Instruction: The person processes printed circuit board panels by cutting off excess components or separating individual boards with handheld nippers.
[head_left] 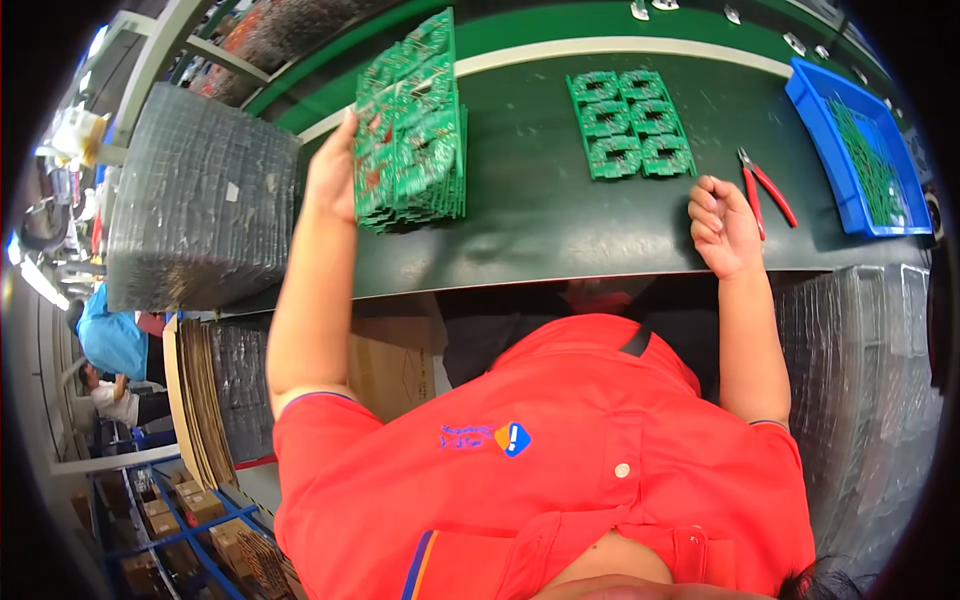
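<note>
On the left of the dark green worktop point(520, 220) stands a tall pile of green circuit boards point(410, 130), its top board tilted. My left hand point(335, 170) grips the pile's left edge; some fingers are hidden behind it. Farther right, a green circuit board panel point(630, 122) lies flat, made of several joined boards with dark cut-outs. My right hand point(724, 225) is just off the panel's near right corner, fingers curled in and nothing visible in them. Beside it lies a pair of side cutters point(752, 200) with red handles, jaws pointing away from me.
A blue tray point(825, 140) holding thin green strips stands at the right end. Tall stacks of clear plastic trays rise at the left point(200, 200) and lower right point(850, 350). Flattened cardboard point(205, 400) leans at the left, where other people are farther off.
</note>
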